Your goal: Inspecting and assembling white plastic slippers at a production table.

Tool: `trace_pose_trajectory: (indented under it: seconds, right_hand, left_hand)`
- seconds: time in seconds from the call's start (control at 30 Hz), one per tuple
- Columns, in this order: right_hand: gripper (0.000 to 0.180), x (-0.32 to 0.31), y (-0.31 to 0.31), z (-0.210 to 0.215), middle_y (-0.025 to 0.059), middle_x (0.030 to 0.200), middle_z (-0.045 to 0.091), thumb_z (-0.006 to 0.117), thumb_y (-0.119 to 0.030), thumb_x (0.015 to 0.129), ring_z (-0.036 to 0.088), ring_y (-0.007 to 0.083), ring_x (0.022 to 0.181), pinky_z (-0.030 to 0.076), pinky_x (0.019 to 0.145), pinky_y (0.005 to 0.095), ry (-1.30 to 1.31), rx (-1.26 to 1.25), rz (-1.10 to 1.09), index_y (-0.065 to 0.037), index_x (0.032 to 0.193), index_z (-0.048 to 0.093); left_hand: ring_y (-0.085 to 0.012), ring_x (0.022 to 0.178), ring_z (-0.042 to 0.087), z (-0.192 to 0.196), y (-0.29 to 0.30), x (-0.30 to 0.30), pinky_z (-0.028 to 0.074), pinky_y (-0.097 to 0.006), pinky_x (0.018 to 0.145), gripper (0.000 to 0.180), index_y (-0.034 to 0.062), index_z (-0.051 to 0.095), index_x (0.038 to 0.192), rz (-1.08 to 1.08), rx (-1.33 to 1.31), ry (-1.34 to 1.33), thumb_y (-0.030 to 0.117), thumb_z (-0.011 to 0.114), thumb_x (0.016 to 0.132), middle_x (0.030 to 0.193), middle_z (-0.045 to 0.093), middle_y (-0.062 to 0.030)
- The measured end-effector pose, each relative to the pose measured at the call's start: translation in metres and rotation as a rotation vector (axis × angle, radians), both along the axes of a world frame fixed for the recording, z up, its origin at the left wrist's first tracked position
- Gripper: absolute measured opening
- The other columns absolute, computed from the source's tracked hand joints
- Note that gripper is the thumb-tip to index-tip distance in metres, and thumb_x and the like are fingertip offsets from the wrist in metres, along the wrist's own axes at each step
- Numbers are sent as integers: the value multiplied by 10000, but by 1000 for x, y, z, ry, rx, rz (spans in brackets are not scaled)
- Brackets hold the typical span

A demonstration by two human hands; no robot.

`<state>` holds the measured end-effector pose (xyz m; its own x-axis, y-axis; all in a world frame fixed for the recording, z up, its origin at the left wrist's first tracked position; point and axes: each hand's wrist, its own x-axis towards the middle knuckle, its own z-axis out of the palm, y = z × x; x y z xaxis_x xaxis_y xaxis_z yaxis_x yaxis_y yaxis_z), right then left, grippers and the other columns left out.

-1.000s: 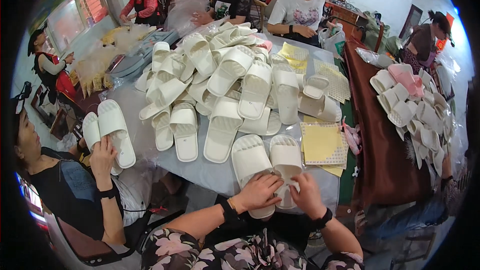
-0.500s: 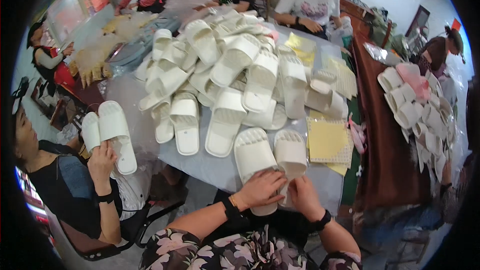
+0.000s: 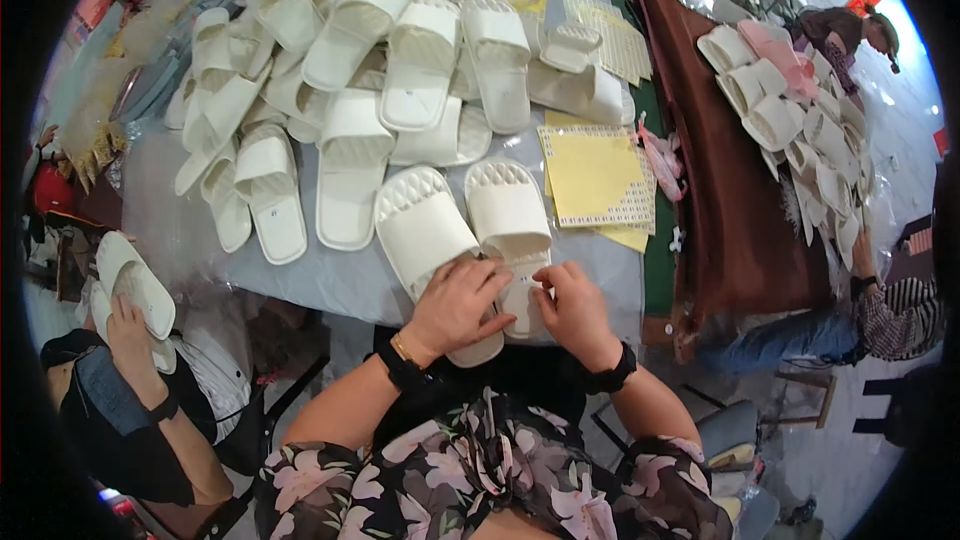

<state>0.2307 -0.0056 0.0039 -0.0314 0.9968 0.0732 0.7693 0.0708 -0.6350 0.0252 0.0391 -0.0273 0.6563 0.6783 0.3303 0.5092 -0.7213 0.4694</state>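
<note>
Two white slippers lie side by side at the table's near edge, toes pointing away: a left slipper [image 3: 428, 225] and a right slipper [image 3: 508, 220]. My left hand [image 3: 450, 305] rests across the left slipper's insole, fingers stretched out and thumb apart, reaching toward the right slipper. Beside the right slipper's insole is my right hand [image 3: 575, 315], fingers curled in with thumb and forefinger close together. Whatever may be between those fingertips is too small to make out. A small dark mark shows on the right slipper's insole near them.
A big heap of white slippers [image 3: 345, 120] covers the table beyond. Yellow sticker sheets [image 3: 595, 175] lie to the right. A brown-covered surface [image 3: 740, 190] holds more slippers [image 3: 775, 105]. At left, a co-worker's hand [image 3: 130, 335] holds a slipper pair.
The view has tilted down and shifted right, so everything sits higher and further left. My right hand has drawn slightly away from the right slipper; my left hand stays on the left slipper.
</note>
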Motion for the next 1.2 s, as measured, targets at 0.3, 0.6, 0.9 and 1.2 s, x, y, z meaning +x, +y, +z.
trace_pose_trajectory:
  seconds: [0.3,0.6,0.9,1.2]
  right_hand:
    - [155,-7,4,-16,166,878,601,675,-97,810,606,378,798,495,696,454,-112,-36,31,-33,928,596]
    - [134,-6,11,-17,199,886,602,630,-107,843,601,416,812,499,695,483,-86,-19,82,-31,934,567]
    - [122,-9,12,-15,200,926,602,619,-101,855,604,418,828,499,692,481,-123,-23,55,-29,942,571]
    - [165,-5,8,-22,188,902,584,662,-75,809,574,396,880,468,755,463,-98,-30,40,-27,933,564]
  left_hand:
    - [-272,1154,538,-13,-8,2,387,-430,990,548,98,588,1226,-9,19,18,468,672,831,1242,552,-89]
    - [-267,1167,532,-13,-5,1,365,-411,1029,530,85,575,1228,-25,12,-16,458,650,859,1255,549,-104]
    - [-256,1179,531,-12,-6,1,357,-405,1041,534,81,559,1243,-9,15,-6,452,630,865,1298,533,-91]
    - [-282,1190,519,-21,-9,1,359,-414,1046,524,63,568,1220,-15,65,-42,437,632,859,1275,535,-110]
